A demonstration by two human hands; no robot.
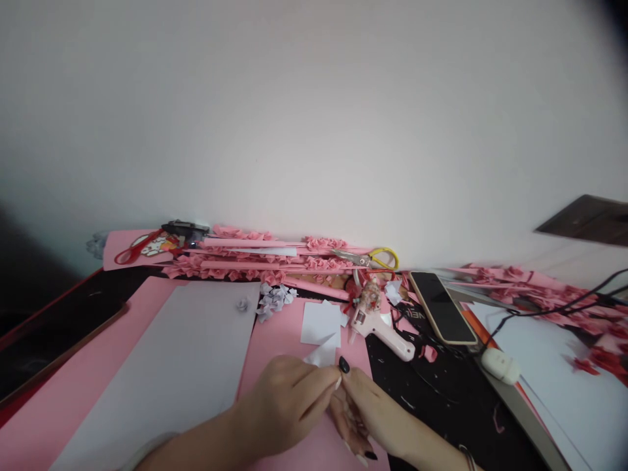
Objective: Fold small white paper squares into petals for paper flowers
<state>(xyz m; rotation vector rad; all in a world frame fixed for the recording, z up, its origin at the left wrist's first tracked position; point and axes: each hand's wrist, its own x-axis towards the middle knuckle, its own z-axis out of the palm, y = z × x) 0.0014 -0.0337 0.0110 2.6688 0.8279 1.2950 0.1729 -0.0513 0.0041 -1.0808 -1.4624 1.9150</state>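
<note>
My left hand [279, 405] is closed, its thumb and forefinger pinched together above a pink sheet [275, 340]. A folded piece of white paper [322, 353] sticks up just behind its fingertips and seems to be gripped there. My right hand [367, 405], with dark polish on some nails, meets the left at the fingertips. Its thumb and forefinger pinch at the same spot, while the other fingers curl below. The fingers hide most of what is between them. Just beyond lie small white paper squares [316, 320].
A glue gun [385, 330] lies right of the squares, near a phone [441, 307] and a white earbud case [500, 366]. Folded white paper pieces [275, 299], yellow-handled scissors [366, 258] and pink paper flower stems [245, 261] line the back. A large white sheet [181, 366] spreads leftward.
</note>
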